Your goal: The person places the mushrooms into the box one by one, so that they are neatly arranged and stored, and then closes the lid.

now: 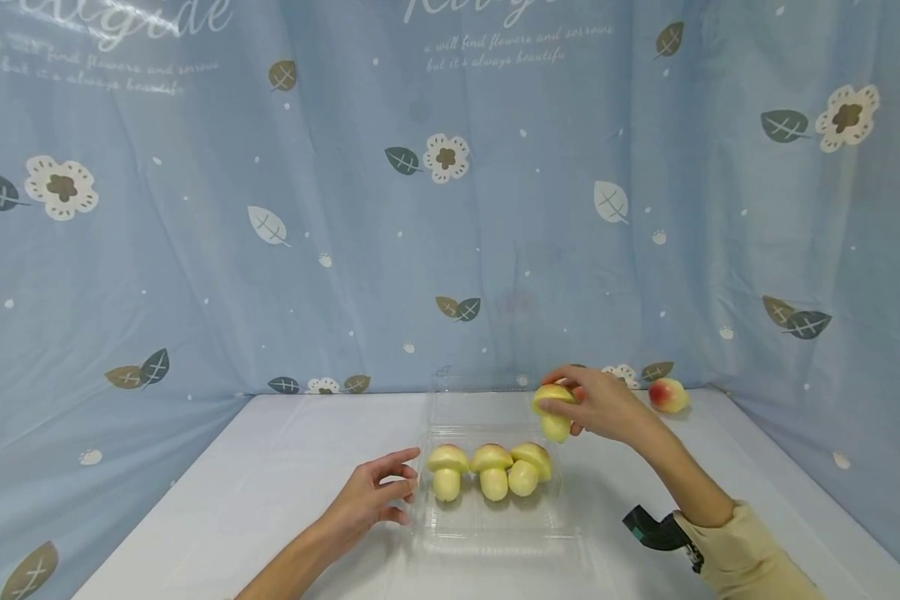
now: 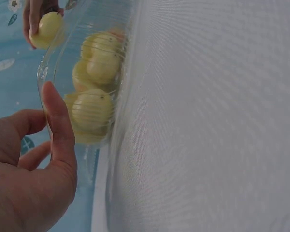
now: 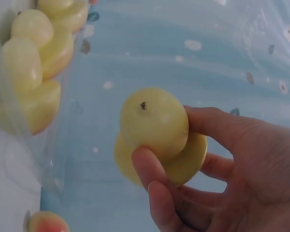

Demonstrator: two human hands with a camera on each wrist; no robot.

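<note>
A clear plastic clamshell box (image 1: 495,533) lies open on the white table (image 1: 270,475). Three yellow toy mushrooms (image 1: 492,471) stand in a row inside it; they also show through the plastic wall as mushrooms (image 2: 94,72) in the left wrist view. My right hand (image 1: 603,404) holds a fourth yellow mushroom (image 1: 553,412) (image 3: 157,133) above the box's far right part, fingers and thumb curled round its cap. My left hand (image 1: 371,496) rests on the table at the box's left edge, its thumb (image 2: 58,125) against the plastic wall (image 2: 50,72), fingers loosely bent.
A red and yellow toy peach (image 1: 668,394) lies at the back right of the table, near the blue flowered cloth (image 1: 450,208) that forms the backdrop. The box's clear lid (image 1: 480,400) lies open behind the mushrooms.
</note>
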